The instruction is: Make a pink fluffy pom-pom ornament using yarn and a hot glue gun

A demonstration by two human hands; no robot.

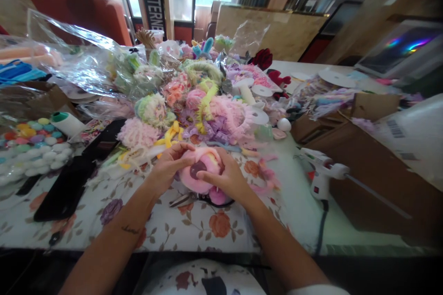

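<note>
A round pink plush piece (195, 185) with a mauve disc at its centre is held up over the table's near middle. My left hand (173, 166) grips its upper left edge, fingers closed on it. On the right side my right hand (226, 173) holds the same piece, its thumb lying across the front near the disc. Below the plush, a smaller pink fluffy ball (218, 196) and a dark curved band touch or lie close beneath it. A pair of scissors (182, 200) lies on the flowered cloth just left of the band.
A heap of yarn, lace and trims (207, 110) fills the table behind my hands. At left are a black phone (64, 189) and pompoms (41, 152). A glue gun (320, 170) and cardboard box (374, 175) stand right.
</note>
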